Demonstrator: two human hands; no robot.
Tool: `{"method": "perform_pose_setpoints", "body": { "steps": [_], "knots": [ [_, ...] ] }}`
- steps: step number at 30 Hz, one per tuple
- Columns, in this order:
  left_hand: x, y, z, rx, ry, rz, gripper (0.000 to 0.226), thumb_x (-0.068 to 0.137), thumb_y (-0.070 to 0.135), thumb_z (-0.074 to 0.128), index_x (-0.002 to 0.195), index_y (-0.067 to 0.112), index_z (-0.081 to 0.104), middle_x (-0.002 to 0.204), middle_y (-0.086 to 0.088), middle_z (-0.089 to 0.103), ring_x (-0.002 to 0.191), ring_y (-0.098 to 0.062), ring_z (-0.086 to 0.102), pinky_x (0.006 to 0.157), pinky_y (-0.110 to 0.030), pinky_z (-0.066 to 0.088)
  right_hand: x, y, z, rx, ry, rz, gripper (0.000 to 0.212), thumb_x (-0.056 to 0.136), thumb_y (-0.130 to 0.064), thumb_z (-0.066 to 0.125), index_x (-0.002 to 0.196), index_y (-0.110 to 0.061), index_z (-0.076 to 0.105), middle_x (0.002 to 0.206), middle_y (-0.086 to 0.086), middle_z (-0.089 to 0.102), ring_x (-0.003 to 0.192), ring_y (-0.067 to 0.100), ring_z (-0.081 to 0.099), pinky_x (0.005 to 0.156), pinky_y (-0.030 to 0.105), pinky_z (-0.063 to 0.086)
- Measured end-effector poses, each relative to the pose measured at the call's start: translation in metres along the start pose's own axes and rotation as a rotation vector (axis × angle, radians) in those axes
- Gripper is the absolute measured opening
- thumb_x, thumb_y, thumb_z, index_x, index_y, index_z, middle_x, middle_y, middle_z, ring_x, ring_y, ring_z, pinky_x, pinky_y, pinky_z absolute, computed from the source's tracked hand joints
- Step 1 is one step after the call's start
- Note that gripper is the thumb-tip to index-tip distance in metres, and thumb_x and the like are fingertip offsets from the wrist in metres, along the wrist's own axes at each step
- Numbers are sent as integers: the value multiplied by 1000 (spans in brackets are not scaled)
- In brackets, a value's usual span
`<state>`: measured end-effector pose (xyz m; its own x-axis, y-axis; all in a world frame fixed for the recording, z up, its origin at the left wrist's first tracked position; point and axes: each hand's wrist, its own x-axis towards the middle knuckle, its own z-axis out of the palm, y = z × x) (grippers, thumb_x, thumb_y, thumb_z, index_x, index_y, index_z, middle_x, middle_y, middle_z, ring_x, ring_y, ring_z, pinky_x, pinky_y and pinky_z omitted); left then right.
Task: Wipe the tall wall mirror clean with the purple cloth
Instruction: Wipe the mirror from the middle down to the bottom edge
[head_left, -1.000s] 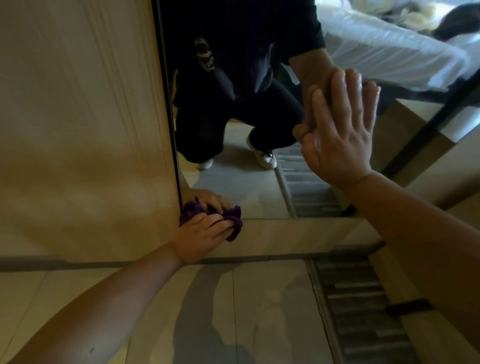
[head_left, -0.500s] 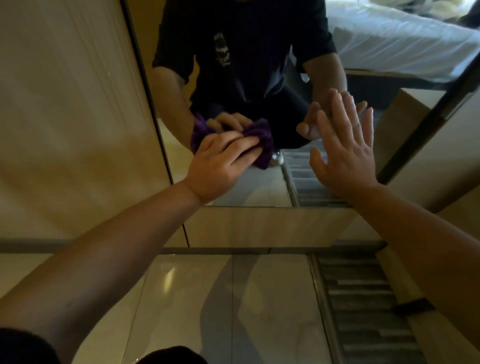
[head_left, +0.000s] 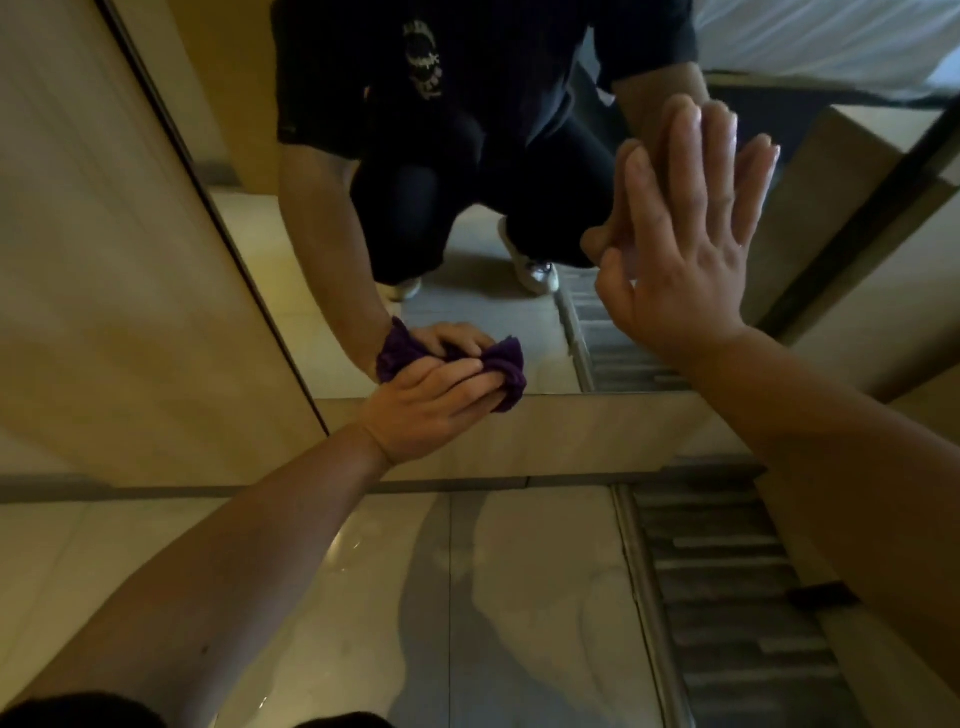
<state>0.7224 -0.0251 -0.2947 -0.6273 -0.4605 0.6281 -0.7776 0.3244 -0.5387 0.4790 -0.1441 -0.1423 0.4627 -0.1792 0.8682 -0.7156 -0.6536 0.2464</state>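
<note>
The tall wall mirror (head_left: 332, 332) rises from a low pale base, framed in thin dark trim. My left hand (head_left: 431, 405) presses a bunched purple cloth (head_left: 506, 366) against the glass at its bottom edge, left of centre. My right hand (head_left: 685, 244) lies flat on the mirror higher up on the right, fingers spread and pointing up, holding nothing. The glass reflects a crouching person in dark clothes and both hands.
A beige wall panel (head_left: 104, 286) adjoins the mirror on the left. Glossy pale floor tiles (head_left: 519, 597) lie below, with a slatted grey floor grate (head_left: 727, 597) on the right. A white bed shows in the reflection at top right.
My left hand swept the cloth up the glass from the bottom-left corner, then back down to the bottom edge, now further right. My right hand stayed flat on the mirror.
</note>
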Motion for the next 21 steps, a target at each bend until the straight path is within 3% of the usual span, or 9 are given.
{"method": "perform_pose_setpoints", "body": {
  "steps": [5,10,12,17,21],
  "knots": [
    [-30,16,2,-93,-142,-15,35,94,9,52,122,19,68,130,5,59,120,-20,51,92,-36,38,-2,0,-2,14,10,5,61,94,-28,55,149,-14,30,153,16,20,150,19,-12,119,53,-3],
    [-6,22,-22,-184,-224,-135,39,89,6,51,124,16,64,127,-2,62,113,-28,53,90,-41,38,-2,0,-25,116,-56,-3,57,94,-19,56,149,-12,42,156,21,31,147,38,20,121,51,2],
    [23,14,-39,-198,-132,-224,37,89,5,60,124,16,65,126,-4,63,113,-29,52,89,-43,39,-11,9,-39,181,-126,15,55,96,-19,54,149,-11,41,157,21,28,148,39,19,122,52,4],
    [149,-24,-77,-91,337,-323,19,95,11,70,113,16,75,118,-3,70,108,-25,60,84,-43,48,-37,51,-56,65,-227,135,61,100,-19,49,155,-13,24,160,23,14,149,39,6,120,59,3],
    [191,-25,-52,8,399,-292,19,92,16,73,110,22,77,117,3,71,109,-21,60,86,-40,45,-40,69,-44,20,-212,135,52,103,-15,45,153,-9,32,160,23,17,148,42,12,119,63,7]
  ]
}}
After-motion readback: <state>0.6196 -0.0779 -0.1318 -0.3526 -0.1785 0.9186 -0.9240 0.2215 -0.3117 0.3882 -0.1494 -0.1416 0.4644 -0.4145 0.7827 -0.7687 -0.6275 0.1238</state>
